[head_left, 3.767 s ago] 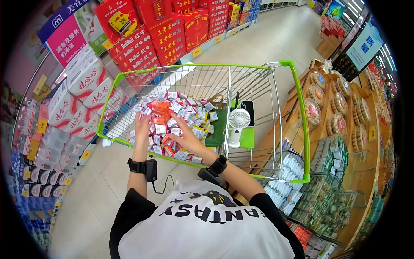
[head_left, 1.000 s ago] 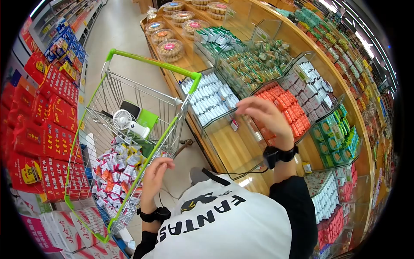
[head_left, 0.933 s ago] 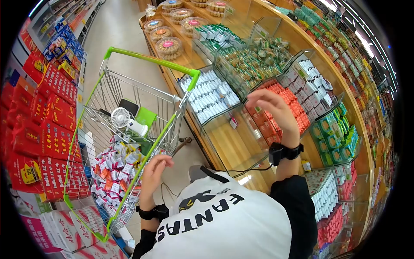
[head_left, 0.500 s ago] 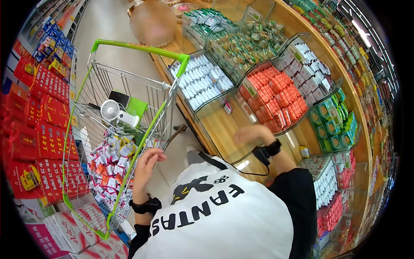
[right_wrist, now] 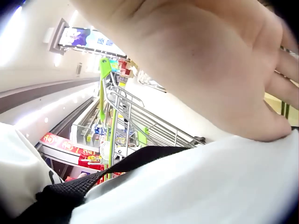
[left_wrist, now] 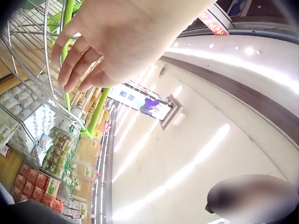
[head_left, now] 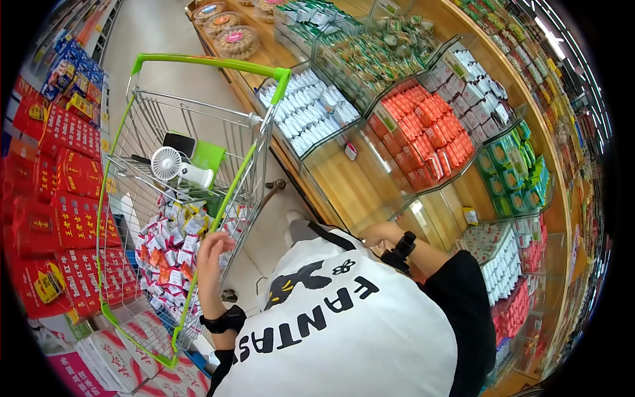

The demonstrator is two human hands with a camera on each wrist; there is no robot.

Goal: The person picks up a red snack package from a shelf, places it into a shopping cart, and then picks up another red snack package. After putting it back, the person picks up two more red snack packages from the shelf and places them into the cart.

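Left hand (head_left: 213,259) by cart rim (head_left: 235,184), floor gap (head_left: 264,238), right hand (head_left: 383,235), both seemingly loose, empty

White lettered shirt (head_left: 380,337), black sleeves (head_left: 466,301), black wristbands (head_left: 225,321), possibly grey shoe (head_left: 301,231)

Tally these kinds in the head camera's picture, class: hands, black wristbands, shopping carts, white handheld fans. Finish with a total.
Hands: 2 (left hand, right hand)
Black wristbands: 2
Shopping carts: 1
White handheld fans: 1
Total: 6
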